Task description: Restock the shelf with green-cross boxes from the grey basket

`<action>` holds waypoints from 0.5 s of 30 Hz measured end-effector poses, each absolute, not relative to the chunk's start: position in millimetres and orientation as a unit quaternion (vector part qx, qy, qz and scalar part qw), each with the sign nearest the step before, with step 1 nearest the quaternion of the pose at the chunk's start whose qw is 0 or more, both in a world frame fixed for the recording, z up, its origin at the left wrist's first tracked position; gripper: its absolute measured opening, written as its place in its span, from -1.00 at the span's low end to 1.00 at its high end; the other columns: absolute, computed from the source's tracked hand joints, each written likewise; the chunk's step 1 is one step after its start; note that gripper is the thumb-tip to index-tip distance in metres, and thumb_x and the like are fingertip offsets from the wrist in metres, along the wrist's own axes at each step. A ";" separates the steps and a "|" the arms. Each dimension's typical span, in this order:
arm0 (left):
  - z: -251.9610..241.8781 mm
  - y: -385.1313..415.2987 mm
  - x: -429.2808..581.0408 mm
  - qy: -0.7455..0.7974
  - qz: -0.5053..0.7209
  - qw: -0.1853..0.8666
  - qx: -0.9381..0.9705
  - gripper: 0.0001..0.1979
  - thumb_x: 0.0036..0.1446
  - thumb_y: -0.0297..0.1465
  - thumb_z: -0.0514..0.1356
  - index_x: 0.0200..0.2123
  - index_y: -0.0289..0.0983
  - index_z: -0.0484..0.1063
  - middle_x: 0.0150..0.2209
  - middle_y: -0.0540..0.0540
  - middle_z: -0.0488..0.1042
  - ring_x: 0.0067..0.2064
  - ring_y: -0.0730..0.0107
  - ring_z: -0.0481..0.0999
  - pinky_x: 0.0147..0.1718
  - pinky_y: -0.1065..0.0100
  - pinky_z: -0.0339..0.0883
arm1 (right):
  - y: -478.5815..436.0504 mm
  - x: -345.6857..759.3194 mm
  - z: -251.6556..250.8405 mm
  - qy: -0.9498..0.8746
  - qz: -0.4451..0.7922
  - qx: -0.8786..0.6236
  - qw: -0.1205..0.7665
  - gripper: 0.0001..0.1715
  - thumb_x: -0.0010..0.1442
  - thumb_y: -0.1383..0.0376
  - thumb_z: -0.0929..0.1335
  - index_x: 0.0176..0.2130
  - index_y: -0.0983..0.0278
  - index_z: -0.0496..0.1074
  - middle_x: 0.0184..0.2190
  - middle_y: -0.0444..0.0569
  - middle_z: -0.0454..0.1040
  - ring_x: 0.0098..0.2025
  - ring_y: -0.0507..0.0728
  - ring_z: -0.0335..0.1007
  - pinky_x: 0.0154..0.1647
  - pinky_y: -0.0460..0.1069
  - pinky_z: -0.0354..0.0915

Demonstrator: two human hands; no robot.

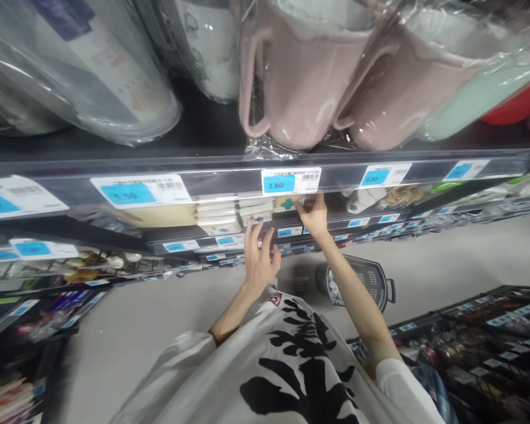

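Note:
On the shelf below the pink mugs, my right hand (314, 217) reaches in with bent fingers. Its thumb is at the right edge of a tan box (287, 204) with a green leaf-like print, and its fingertips are partly hidden beneath the upper shelf edge. My left hand (261, 259) is raised just in front of the lower shelf, fingers apart and holding nothing. Nearest its fingertips are white stacked packs (256, 212) with a small printed pattern. More white stacked packs (218, 217) lie to their left.
Plastic-wrapped pink mugs (311, 76) and clear wrapped containers (115, 70) stand on the upper shelf. Price labels (290, 181) line its edge (229, 176). A dark shopping basket (368, 277) is on the grey floor at right. Another stocked rack (477, 347) stands at lower right.

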State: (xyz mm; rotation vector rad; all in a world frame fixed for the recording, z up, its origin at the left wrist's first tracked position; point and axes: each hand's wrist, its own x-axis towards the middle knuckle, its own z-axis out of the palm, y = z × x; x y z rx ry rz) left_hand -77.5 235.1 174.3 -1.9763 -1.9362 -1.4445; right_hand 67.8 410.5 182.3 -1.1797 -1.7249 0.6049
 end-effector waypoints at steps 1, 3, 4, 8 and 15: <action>177.7 238.3 -78.1 -0.625 -0.456 0.019 -0.634 -0.52 0.29 -0.49 0.12 0.27 -0.28 0.30 0.36 -0.37 0.18 0.49 -0.15 -0.04 0.35 -0.26 0.09 | 410.3 68.1 182.3 -0.701 0.251 -0.478 0.465 -0.50 0.18 0.00 0.47 -0.07 0.15 0.24 -0.18 -0.02 0.46 -0.20 0.17 0.48 -0.18 0.10 0.51; 181.4 244.0 -79.0 -0.633 -0.444 0.026 -0.634 -0.50 0.30 -0.49 0.11 0.29 -0.29 0.28 0.38 -0.39 0.14 0.50 -0.16 -0.10 0.36 -0.26 0.08 | 410.0 68.8 182.4 -0.699 0.259 -0.477 0.465 -0.49 0.17 -0.01 0.47 -0.07 0.15 0.24 -0.18 -0.01 0.48 -0.20 0.18 0.50 -0.18 0.10 0.52; 182.2 246.4 -79.6 -0.637 -0.438 0.026 -0.634 -0.50 0.30 -0.48 0.11 0.30 -0.29 0.27 0.38 -0.39 0.14 0.51 -0.16 -0.12 0.36 -0.26 0.07 | 410.0 69.2 182.3 -0.699 0.262 -0.477 0.464 -0.49 0.17 -0.02 0.47 -0.07 0.15 0.25 -0.17 -0.01 0.48 -0.19 0.19 0.51 -0.18 0.10 0.52; 182.2 252.9 -82.7 -0.647 -0.420 0.020 -0.636 -0.47 0.30 -0.47 0.10 0.33 -0.28 0.26 0.39 -0.38 0.14 0.51 -0.16 -0.15 0.37 -0.25 0.05 | 410.1 69.7 181.6 -0.696 0.269 -0.481 0.461 -0.47 0.17 -0.05 0.47 -0.06 0.16 0.26 -0.16 0.01 0.51 -0.17 0.20 0.53 -0.20 0.10 0.53; 181.9 250.1 -82.6 -0.647 -0.410 0.016 -0.642 -0.45 0.29 -0.48 0.12 0.34 -0.29 0.26 0.42 -0.37 0.11 0.51 -0.19 -0.17 0.38 -0.26 0.02 | 409.0 70.0 182.9 -0.700 0.265 -0.479 0.458 -0.49 0.17 -0.04 0.46 -0.08 0.17 0.26 -0.15 0.02 0.52 -0.17 0.19 0.54 -0.20 0.08 0.53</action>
